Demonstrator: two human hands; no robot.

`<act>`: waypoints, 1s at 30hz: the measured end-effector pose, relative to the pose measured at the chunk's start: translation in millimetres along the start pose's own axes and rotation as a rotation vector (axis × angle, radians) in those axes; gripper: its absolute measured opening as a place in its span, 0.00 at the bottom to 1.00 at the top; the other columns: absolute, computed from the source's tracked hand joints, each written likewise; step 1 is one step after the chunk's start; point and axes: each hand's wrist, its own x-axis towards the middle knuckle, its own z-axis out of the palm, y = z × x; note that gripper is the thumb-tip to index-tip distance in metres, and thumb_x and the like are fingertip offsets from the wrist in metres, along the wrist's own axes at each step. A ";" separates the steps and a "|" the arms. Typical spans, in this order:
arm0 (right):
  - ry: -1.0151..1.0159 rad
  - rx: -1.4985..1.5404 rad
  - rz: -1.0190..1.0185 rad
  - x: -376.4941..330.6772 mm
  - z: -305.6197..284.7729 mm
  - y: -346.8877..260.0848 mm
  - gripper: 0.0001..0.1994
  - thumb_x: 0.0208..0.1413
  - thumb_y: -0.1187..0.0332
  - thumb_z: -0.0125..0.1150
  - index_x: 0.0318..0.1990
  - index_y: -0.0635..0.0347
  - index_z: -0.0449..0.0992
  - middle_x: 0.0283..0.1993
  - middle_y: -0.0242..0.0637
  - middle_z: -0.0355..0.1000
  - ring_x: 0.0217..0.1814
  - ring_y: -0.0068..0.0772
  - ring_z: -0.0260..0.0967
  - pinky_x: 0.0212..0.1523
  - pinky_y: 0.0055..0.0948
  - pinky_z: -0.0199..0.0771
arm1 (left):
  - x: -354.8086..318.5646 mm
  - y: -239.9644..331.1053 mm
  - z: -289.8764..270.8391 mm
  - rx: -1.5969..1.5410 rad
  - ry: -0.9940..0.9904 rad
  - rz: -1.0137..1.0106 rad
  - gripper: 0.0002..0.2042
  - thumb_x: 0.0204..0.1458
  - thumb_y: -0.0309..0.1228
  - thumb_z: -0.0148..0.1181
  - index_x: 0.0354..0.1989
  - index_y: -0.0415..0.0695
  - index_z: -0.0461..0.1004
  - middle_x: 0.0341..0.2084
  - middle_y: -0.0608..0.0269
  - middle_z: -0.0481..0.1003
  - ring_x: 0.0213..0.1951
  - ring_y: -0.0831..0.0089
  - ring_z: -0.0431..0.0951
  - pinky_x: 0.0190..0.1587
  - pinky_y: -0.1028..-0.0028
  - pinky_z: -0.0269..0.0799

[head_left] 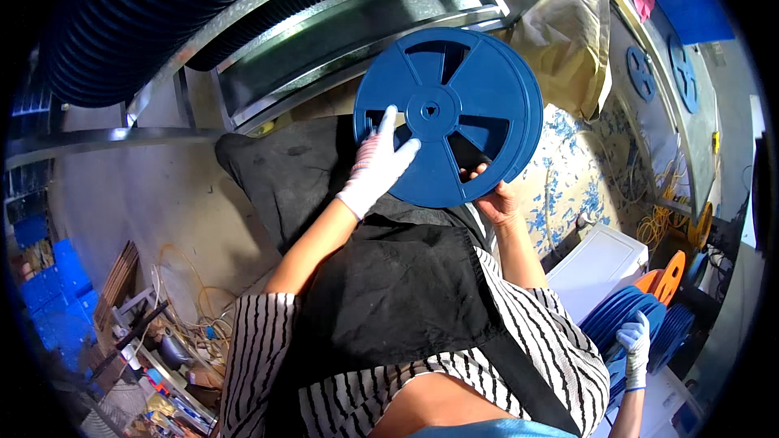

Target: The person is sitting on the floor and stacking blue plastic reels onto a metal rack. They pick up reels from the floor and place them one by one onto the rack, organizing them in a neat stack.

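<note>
While the blue reel (445, 123) is gripped by the curled right hand (501, 204) and touched by the spread left hand (375, 166), steadying seems underway; even support seems called for next

The centre of the view was brightly lit, while the outer areas were left dimmer. The gloved left hand (374, 165) was nearly washed out by light, and a soft sheen was spread across the blue reel (414, 166) — its raised ribs were clearly resolved. Glare was thrown back by the metal rail (162, 136). The flaked floor (556, 166) at right was strongly lit; the black apron (398, 292) was sunk in darkness. Straight edges were bent near the rim, small clutter (172, 353) at lower left was softened, and all 4 corners were swallowed by black.
</note>
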 end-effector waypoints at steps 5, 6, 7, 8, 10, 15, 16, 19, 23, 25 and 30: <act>0.004 0.002 -0.012 0.7 -2.6 1.3 0.25 0.43 0.67 0.71 0.50 0.63 0.74 0.52 0.41 0.73 0.58 0.42 0.68 0.67 0.49 0.55 | 20.4 57.8 30.5 0.344 -0.021 -0.161 0.54 0.41 0.57 0.65 0.71 0.55 0.36 0.58 0.30 0.57 0.57 0.38 0.64 0.59 0.51 0.60; 0.024 0.018 -0.013 1.3 3.2 0.8 0.25 0.42 0.68 0.72 0.50 0.64 0.73 0.52 0.43 0.73 0.58 0.45 0.69 0.65 0.49 0.59 | 20.6 62.0 35.0 0.366 0.001 -0.182 0.54 0.40 0.56 0.66 0.71 0.56 0.35 0.58 0.31 0.57 0.57 0.38 0.63 0.59 0.52 0.60; 0.049 0.017 -0.003 0.7 3.8 2.2 0.26 0.41 0.69 0.72 0.50 0.64 0.73 0.52 0.43 0.73 0.57 0.45 0.68 0.64 0.50 0.61 | 20.0 64.8 38.9 0.387 0.022 -0.205 0.55 0.39 0.56 0.67 0.71 0.56 0.35 0.58 0.31 0.57 0.58 0.39 0.63 0.60 0.52 0.60; 0.072 0.011 -0.007 0.8 5.3 1.1 0.26 0.41 0.69 0.73 0.50 0.64 0.73 0.51 0.43 0.73 0.57 0.46 0.68 0.63 0.50 0.62 | 22.8 70.3 41.0 0.409 0.042 -0.212 0.55 0.38 0.55 0.68 0.71 0.57 0.35 0.59 0.31 0.56 0.58 0.39 0.62 0.60 0.52 0.60; 0.071 -0.047 -0.018 1.6 8.2 -1.6 0.27 0.42 0.66 0.73 0.52 0.62 0.72 0.53 0.38 0.72 0.56 0.41 0.70 0.65 0.48 0.60 | 29.3 74.8 36.8 0.249 0.008 -0.275 0.56 0.36 0.48 0.71 0.71 0.57 0.37 0.61 0.32 0.53 0.60 0.41 0.60 0.62 0.55 0.58; 0.147 -0.032 0.002 -2.3 9.3 0.9 0.31 0.42 0.66 0.73 0.55 0.64 0.69 0.53 0.43 0.72 0.57 0.42 0.68 0.58 0.51 0.67 | 29.6 18.6 25.6 -0.516 0.118 0.083 0.51 0.39 0.26 0.68 0.71 0.54 0.40 0.56 0.41 0.62 0.55 0.55 0.67 0.56 0.63 0.66; 0.148 -0.050 -0.013 -3.5 8.0 -0.8 0.30 0.43 0.65 0.72 0.55 0.64 0.69 0.53 0.43 0.72 0.57 0.41 0.69 0.58 0.51 0.68 | 15.8 43.8 2.3 -0.868 0.035 0.034 0.46 0.41 0.25 0.65 0.70 0.49 0.45 0.56 0.50 0.63 0.54 0.65 0.68 0.54 0.68 0.67; 0.076 0.014 -0.034 -1.7 -0.7 -0.8 0.29 0.44 0.65 0.70 0.54 0.66 0.69 0.52 0.43 0.73 0.56 0.41 0.70 0.59 0.46 0.66 | -14.7 46.3 -68.6 -1.124 -0.186 -0.059 0.38 0.45 0.30 0.61 0.66 0.38 0.53 0.51 0.53 0.69 0.50 0.65 0.73 0.52 0.68 0.72; 0.040 0.029 -0.109 0.5 -14.0 2.1 0.26 0.45 0.66 0.70 0.53 0.64 0.71 0.51 0.42 0.74 0.55 0.40 0.70 0.62 0.47 0.63 | -46.8 24.1 -105.6 -1.784 -0.652 0.036 0.37 0.46 0.32 0.59 0.65 0.32 0.51 0.56 0.39 0.64 0.50 0.52 0.73 0.54 0.60 0.72; 0.040 0.047 -0.110 -3.5 -11.6 0.8 0.25 0.47 0.66 0.69 0.53 0.63 0.70 0.52 0.36 0.73 0.56 0.36 0.70 0.63 0.45 0.62 | -70.6 22.8 -103.0 -1.799 -0.487 0.120 0.40 0.47 0.41 0.58 0.66 0.35 0.49 0.56 0.39 0.63 0.49 0.56 0.72 0.52 0.58 0.72; 0.009 0.042 -0.096 -1.4 -2.1 -2.6 0.25 0.48 0.66 0.69 0.53 0.63 0.70 0.53 0.36 0.72 0.55 0.35 0.70 0.67 0.46 0.56 | -90.0 15.8 -96.7 -1.938 -0.320 0.096 0.38 0.47 0.44 0.60 0.64 0.35 0.54 0.54 0.45 0.65 0.46 0.60 0.74 0.49 0.62 0.74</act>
